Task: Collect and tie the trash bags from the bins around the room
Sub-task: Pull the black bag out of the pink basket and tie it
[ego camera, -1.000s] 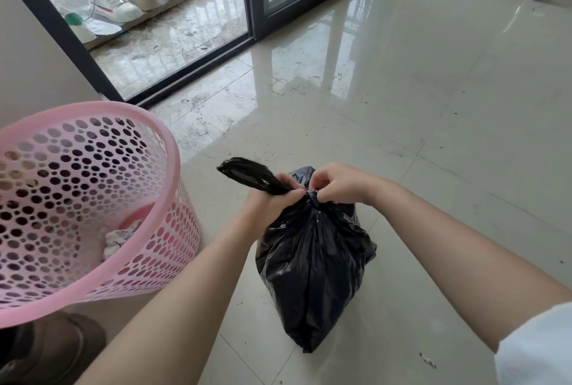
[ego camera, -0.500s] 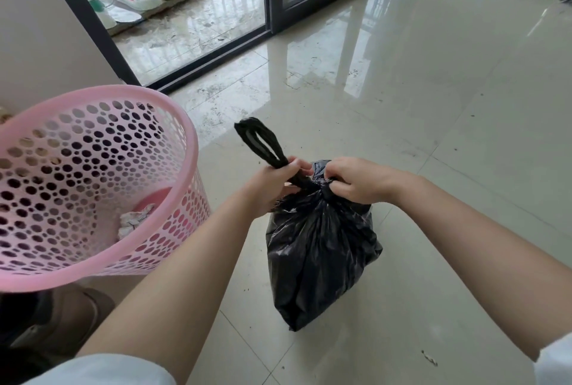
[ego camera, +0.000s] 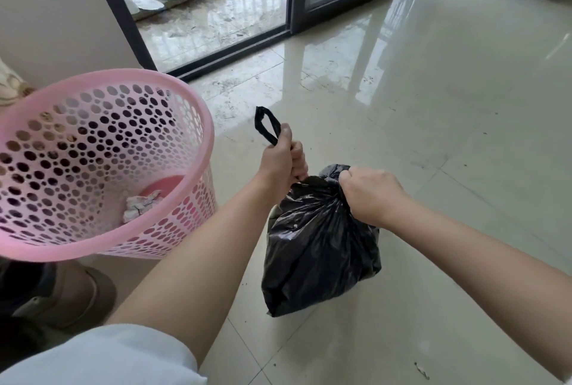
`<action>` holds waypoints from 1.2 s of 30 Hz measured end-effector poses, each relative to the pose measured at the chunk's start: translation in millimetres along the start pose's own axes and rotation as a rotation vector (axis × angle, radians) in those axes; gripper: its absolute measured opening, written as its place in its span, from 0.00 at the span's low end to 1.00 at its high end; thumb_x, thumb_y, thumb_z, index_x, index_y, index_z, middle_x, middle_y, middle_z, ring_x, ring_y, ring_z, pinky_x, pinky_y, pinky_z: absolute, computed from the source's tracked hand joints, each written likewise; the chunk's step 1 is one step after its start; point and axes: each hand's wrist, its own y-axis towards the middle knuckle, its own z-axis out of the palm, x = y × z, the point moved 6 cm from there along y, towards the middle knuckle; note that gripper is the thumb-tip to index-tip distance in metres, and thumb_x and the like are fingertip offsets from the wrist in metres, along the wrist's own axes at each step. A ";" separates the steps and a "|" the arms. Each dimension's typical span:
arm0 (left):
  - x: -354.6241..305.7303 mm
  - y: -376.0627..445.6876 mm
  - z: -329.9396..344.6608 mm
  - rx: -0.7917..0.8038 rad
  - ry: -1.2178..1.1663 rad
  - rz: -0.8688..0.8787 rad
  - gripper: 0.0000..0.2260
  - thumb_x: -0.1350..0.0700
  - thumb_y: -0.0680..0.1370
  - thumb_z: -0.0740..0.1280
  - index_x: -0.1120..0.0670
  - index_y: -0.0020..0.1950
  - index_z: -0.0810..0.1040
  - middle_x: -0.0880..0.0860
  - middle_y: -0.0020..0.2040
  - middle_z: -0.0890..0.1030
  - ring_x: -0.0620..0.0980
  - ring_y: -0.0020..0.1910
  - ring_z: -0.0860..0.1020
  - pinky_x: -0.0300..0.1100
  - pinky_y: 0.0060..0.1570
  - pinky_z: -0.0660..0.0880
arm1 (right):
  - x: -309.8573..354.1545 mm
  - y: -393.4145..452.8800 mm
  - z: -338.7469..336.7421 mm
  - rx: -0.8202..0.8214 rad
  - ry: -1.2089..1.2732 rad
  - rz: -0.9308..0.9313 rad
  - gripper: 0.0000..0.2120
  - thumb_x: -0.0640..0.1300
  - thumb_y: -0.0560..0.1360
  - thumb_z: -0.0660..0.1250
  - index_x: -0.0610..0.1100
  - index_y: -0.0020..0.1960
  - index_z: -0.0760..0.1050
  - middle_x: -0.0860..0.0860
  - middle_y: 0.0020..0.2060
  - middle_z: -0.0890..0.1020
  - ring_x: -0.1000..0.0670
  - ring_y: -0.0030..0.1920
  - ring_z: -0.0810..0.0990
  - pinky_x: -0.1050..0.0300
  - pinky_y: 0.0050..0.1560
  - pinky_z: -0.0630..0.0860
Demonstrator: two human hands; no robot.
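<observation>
Since a second ago the left hand (ego camera: pixel 278 164) has drawn the black handle loop (ego camera: pixel 266 127) up and away from the trash bag (ego camera: pixel 318 245), its grip clenched on the strip, the right hand (ego camera: pixel 368 195) gripping the bag's gathered neck above the floor (ego camera: pixel 433 124), beside the pink bin (ego camera: pixel 102 164).

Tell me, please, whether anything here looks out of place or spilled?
Yes: a crumpled white scrap lies at the bottom of the unlined pink basket, left out of the black bag, and a small dark bit of debris lies on the floor tiles.
</observation>
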 end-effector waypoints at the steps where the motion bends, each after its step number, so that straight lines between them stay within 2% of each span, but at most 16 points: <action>1: 1.3 0.4 -0.7 -0.029 0.052 0.008 0.29 0.47 0.82 0.47 0.51 0.20 0.55 0.44 0.15 0.56 0.43 0.15 0.55 0.29 0.18 0.53 | 0.1 1.6 4.8 -0.009 -0.016 0.000 0.13 0.38 0.77 0.51 0.39 0.59 0.66 0.42 0.59 0.73 0.42 0.59 0.75 0.50 0.53 0.72; 3: 2.0 0.5 0.3 -0.062 0.147 0.025 0.26 0.50 0.83 0.49 0.52 0.24 0.54 0.44 0.13 0.56 0.41 0.13 0.54 0.29 0.16 0.50 | -3.3 4.4 15.7 -0.038 -0.024 0.020 0.13 0.37 0.76 0.50 0.38 0.58 0.67 0.42 0.57 0.75 0.41 0.57 0.77 0.50 0.52 0.73; 5: 1.0 1.0 3.0 -0.082 0.220 0.041 0.24 0.52 0.83 0.51 0.52 0.26 0.54 0.45 0.12 0.57 0.40 0.12 0.55 0.31 0.17 0.51 | -3.6 5.1 16.0 -0.163 -0.048 -0.038 0.13 0.36 0.72 0.51 0.37 0.47 0.73 0.40 0.42 0.80 0.40 0.40 0.82 0.50 0.37 0.77; 7: -2.1 2.4 0.5 -0.121 0.335 0.071 0.24 0.52 0.82 0.52 0.53 0.25 0.56 0.45 0.14 0.59 0.44 0.16 0.57 0.37 0.24 0.52 | -11.2 5.9 19.8 -0.186 -0.034 -0.036 0.13 0.37 0.63 0.50 0.39 0.29 0.73 0.45 0.22 0.76 0.44 0.18 0.76 0.60 0.17 0.69; 9: -5.0 1.0 -4.7 -0.158 0.537 0.125 0.24 0.51 0.82 0.52 0.53 0.25 0.57 0.49 0.20 0.60 0.48 0.22 0.57 0.41 0.29 0.52 | -14.4 4.7 28.6 -0.221 -0.040 -0.046 0.12 0.39 0.60 0.50 0.42 0.24 0.71 0.48 0.17 0.73 0.48 0.13 0.70 0.65 0.14 0.64; 16: -0.5 -10.9 -10.4 -0.152 0.820 0.136 0.23 0.50 0.82 0.51 0.55 0.27 0.58 0.53 0.26 0.60 0.50 0.25 0.57 0.43 0.30 0.53 | 2.8 -3.8 41.5 -0.237 -0.096 -0.106 0.13 0.39 0.60 0.49 0.42 0.25 0.72 0.47 0.19 0.75 0.47 0.16 0.72 0.65 0.20 0.67; 17: 4.2 -11.4 -10.4 -0.144 0.861 0.103 0.23 0.50 0.82 0.51 0.55 0.28 0.58 0.53 0.26 0.61 0.50 0.26 0.58 0.43 0.30 0.53 | 4.0 -6.4 41.0 -0.229 -0.098 -0.084 0.14 0.38 0.62 0.50 0.41 0.28 0.73 0.46 0.22 0.78 0.46 0.20 0.76 0.63 0.23 0.70; 19: 13.8 -14.0 -7.5 -0.064 0.897 0.011 0.23 0.49 0.82 0.51 0.55 0.28 0.59 0.52 0.25 0.62 0.49 0.25 0.59 0.42 0.29 0.54 | 6.1 -8.3 46.1 -0.176 -0.122 -0.088 0.13 0.36 0.71 0.51 0.39 0.45 0.74 0.43 0.42 0.81 0.43 0.42 0.81 0.54 0.43 0.73; 20: 17.4 -15.4 -5.0 -0.004 0.850 -0.040 0.22 0.48 0.82 0.51 0.54 0.28 0.60 0.50 0.24 0.62 0.48 0.24 0.60 0.42 0.29 0.54 | 5.5 -8.0 52.9 -0.130 -0.090 -0.114 0.13 0.36 0.75 0.50 0.39 0.53 0.71 0.42 0.51 0.79 0.43 0.52 0.79 0.51 0.52 0.70; 22: 14.4 -17.1 -1.1 0.053 0.719 -0.105 0.19 0.47 0.81 0.54 0.54 0.32 0.65 0.49 0.24 0.65 0.46 0.24 0.62 0.39 0.30 0.59 | 0.4 -8.4 54.9 -0.017 -0.025 -0.086 0.13 0.38 0.77 0.50 0.39 0.58 0.68 0.43 0.59 0.75 0.44 0.60 0.74 0.50 0.60 0.65; 24: -1.1 -18.5 -1.4 0.020 0.667 -0.063 0.11 0.49 0.80 0.58 0.52 0.41 0.70 0.52 0.33 0.71 0.47 0.32 0.69 0.40 0.39 0.68 | -4.4 -8.3 51.2 0.005 -0.029 -0.084 0.13 0.41 0.78 0.50 0.39 0.59 0.67 0.43 0.61 0.75 0.44 0.63 0.72 0.49 0.60 0.66; 27: -40.0 -16.6 -8.3 -0.175 0.737 0.131 0.07 0.53 0.78 0.63 0.56 0.50 0.74 0.55 0.45 0.75 0.52 0.45 0.72 0.46 0.49 0.69 | -16.6 -2.1 48.8 0.069 0.169 -0.079 0.14 0.44 0.80 0.50 0.38 0.59 0.67 0.41 0.61 0.74 0.42 0.63 0.72 0.49 0.60 0.69; 30: -74.7 -23.5 -3.2 -0.323 1.243 0.179 0.14 0.52 0.80 0.60 0.60 0.58 0.76 0.57 0.51 0.78 0.56 0.51 0.75 0.44 0.48 0.69 | -28.5 3.0 42.1 0.138 0.358 -0.058 0.13 0.42 0.79 0.52 0.37 0.59 0.68 0.40 0.60 0.75 0.41 0.61 0.73 0.52 0.55 0.69; 32: -81.3 -25.8 7.6 -0.267 1.383 0.134 0.14 0.54 0.81 0.57 0.62 0.59 0.75 0.59 0.53 0.79 0.58 0.48 0.77 0.42 0.45 0.70 | -33.3 6.6 37.6 0.176 0.368 -0.032 0.14 0.39 0.77 0.54 0.38 0.62 0.69 0.40 0.61 0.75 0.42 0.61 0.73 0.54 0.51 0.68; 34: -74.2 -31.3 17.1 -0.139 1.271 0.036 0.13 0.55 0.79 0.62 0.62 0.58 0.75 0.59 0.45 0.78 0.54 0.36 0.77 0.42 0.41 0.75 | -30.3 10.5 35.8 0.226 0.341 -0.019 0.16 0.37 0.76 0.54 0.38 0.63 0.69 0.40 0.62 0.75 0.42 0.61 0.73 0.54 0.53 0.69; 36: -64.5 -33.8 20.0 -0.026 1.259 -0.040 0.14 0.57 0.75 0.69 0.61 0.58 0.75 0.56 0.45 0.76 0.53 0.38 0.78 0.45 0.47 0.78 | -24.0 16.7 35.2 0.277 0.330 -0.020 0.17 0.36 0.76 0.54 0.37 0.63 0.69 0.40 0.62 0.75 0.42 0.62 0.73 0.54 0.56 0.70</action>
